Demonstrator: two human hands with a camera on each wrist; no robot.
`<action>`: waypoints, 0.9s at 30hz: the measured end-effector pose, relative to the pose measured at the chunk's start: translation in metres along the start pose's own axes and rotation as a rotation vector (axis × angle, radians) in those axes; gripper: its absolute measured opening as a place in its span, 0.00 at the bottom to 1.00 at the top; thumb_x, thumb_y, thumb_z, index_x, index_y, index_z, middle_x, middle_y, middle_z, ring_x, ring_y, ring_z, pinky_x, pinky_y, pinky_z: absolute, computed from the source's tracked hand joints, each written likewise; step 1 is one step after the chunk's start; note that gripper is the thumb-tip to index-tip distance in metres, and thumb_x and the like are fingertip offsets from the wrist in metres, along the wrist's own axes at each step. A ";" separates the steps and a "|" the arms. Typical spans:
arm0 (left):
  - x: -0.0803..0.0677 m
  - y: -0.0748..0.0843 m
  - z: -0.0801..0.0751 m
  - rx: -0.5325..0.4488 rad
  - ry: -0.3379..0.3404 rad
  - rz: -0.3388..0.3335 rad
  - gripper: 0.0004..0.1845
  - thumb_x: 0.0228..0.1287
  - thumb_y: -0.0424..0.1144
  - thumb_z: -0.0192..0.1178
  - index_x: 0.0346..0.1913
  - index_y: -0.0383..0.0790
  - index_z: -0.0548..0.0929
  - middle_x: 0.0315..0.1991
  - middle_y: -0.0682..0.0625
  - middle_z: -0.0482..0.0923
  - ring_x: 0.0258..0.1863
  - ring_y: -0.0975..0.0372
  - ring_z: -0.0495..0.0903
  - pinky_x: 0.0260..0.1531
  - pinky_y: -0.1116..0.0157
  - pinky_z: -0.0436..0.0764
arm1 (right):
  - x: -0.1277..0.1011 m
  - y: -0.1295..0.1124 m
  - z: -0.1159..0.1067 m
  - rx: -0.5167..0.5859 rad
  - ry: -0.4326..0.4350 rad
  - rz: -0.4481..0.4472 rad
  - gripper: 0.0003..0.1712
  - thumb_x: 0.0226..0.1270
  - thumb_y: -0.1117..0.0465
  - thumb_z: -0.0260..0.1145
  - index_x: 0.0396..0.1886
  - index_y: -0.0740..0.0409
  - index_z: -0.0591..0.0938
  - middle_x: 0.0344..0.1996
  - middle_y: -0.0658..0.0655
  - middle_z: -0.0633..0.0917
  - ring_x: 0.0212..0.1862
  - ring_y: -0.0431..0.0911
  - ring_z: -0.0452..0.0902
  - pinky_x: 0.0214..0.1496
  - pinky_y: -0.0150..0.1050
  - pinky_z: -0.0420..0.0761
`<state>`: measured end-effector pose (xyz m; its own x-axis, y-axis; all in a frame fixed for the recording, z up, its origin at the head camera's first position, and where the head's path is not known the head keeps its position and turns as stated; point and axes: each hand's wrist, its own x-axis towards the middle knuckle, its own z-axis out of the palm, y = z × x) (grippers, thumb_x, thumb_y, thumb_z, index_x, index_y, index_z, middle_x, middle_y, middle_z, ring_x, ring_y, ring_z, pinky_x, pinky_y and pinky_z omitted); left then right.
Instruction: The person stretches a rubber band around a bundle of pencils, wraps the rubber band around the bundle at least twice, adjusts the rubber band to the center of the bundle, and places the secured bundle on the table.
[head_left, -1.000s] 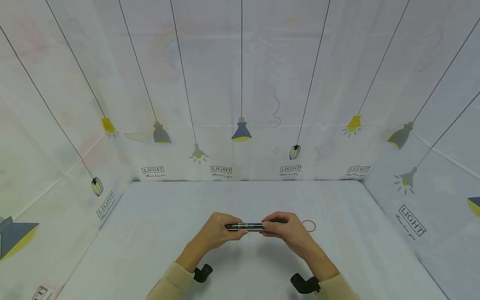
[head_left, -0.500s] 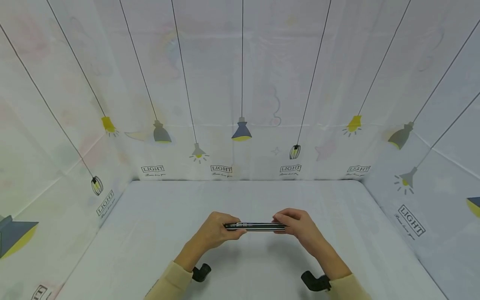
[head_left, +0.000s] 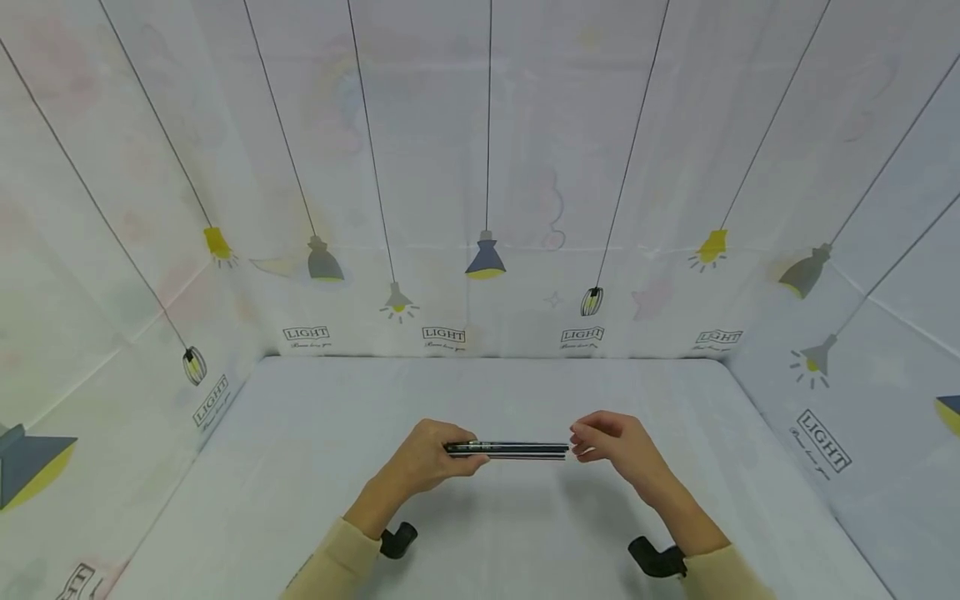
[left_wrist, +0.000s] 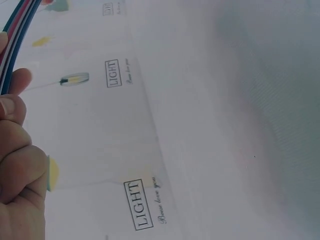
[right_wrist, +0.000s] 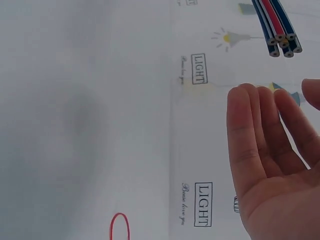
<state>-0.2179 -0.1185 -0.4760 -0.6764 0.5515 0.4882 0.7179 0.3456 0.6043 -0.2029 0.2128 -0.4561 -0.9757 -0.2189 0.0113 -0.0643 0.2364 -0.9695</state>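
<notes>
Our left hand (head_left: 427,461) grips five pencils (head_left: 510,450) at one end; our right hand (head_left: 618,442) hovers, fingers (right_wrist: 260,130) released, one red band (right_wrist: 119,226) below.

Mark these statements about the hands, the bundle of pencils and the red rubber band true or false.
1. The left hand grips the bundle of dark blue and red pencils. True.
2. The right hand also grips the bundle. False: its fingers are straight, just off the bundle's end.
3. The thin red rubber band is wrapped round the pencils. False: it lies loose on the white table.
4. The bundle is held level above the table. True.
</notes>
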 end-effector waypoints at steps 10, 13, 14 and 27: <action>0.001 -0.001 -0.002 0.021 -0.001 -0.009 0.06 0.62 0.41 0.73 0.36 0.41 0.90 0.25 0.61 0.82 0.20 0.74 0.70 0.20 0.74 0.72 | 0.003 0.003 -0.022 -0.383 0.083 -0.059 0.11 0.72 0.54 0.68 0.44 0.57 0.86 0.36 0.54 0.87 0.38 0.48 0.82 0.38 0.42 0.83; 0.001 -0.001 -0.001 0.018 -0.001 -0.011 0.06 0.61 0.41 0.74 0.35 0.42 0.90 0.25 0.62 0.81 0.20 0.74 0.70 0.20 0.75 0.72 | 0.005 0.005 -0.027 -0.498 0.106 -0.090 0.09 0.72 0.56 0.68 0.43 0.56 0.87 0.35 0.51 0.86 0.38 0.46 0.81 0.35 0.40 0.81; 0.001 -0.001 -0.001 0.023 0.002 -0.009 0.06 0.61 0.41 0.74 0.35 0.42 0.90 0.24 0.62 0.81 0.20 0.74 0.70 0.20 0.75 0.72 | 0.005 0.006 -0.029 -0.523 0.114 -0.097 0.08 0.71 0.56 0.69 0.42 0.56 0.87 0.36 0.50 0.87 0.39 0.45 0.81 0.35 0.39 0.81; -0.001 -0.003 0.000 0.037 0.022 -0.003 0.06 0.60 0.40 0.74 0.34 0.43 0.90 0.24 0.62 0.80 0.20 0.75 0.70 0.20 0.75 0.71 | 0.018 0.031 -0.048 -0.765 0.115 -0.142 0.02 0.65 0.67 0.69 0.36 0.61 0.85 0.31 0.51 0.83 0.35 0.45 0.78 0.36 0.43 0.79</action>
<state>-0.2192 -0.1199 -0.4783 -0.6817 0.5338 0.5004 0.7212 0.3753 0.5822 -0.2327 0.2616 -0.4743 -0.9601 -0.2065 0.1884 -0.2759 0.8089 -0.5192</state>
